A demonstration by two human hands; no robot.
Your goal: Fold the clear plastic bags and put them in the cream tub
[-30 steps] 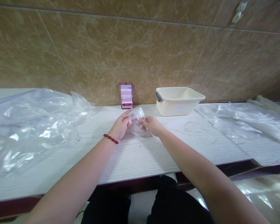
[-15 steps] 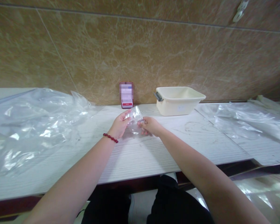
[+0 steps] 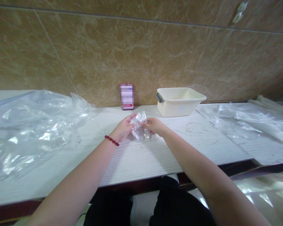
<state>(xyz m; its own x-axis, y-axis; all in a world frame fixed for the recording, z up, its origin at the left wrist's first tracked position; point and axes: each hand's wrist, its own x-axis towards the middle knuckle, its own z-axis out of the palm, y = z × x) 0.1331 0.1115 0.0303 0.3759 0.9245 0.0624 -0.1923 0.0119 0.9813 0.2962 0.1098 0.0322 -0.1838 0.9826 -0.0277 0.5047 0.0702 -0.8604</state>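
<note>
Between my two hands is a small clear plastic bag (image 3: 139,126), crinkled and shiny, held just over the white wood-grain table (image 3: 132,163). My left hand (image 3: 124,128) pinches its left side, thumb in front and fingers behind. On the right side, my right hand (image 3: 155,126) grips the bag with thumb and fingers closed. Whether anything lies inside the bag I cannot make out. A phone (image 3: 127,96) with a lit screen leans upright against the wall, just beyond my hands.
A cream plastic bin (image 3: 179,106) with a grey handle stands at the back, right of my hands. Large clear plastic bags (image 3: 42,122) spread over the table's left side. More clear plastic (image 3: 247,121) lies at the right. A brown marbled wall (image 3: 141,53) borders the back.
The small bag has become more crumpled and bunched between my hands. Both hands stay nearly in place, with small finger shifts. The view has moved slightly.
</note>
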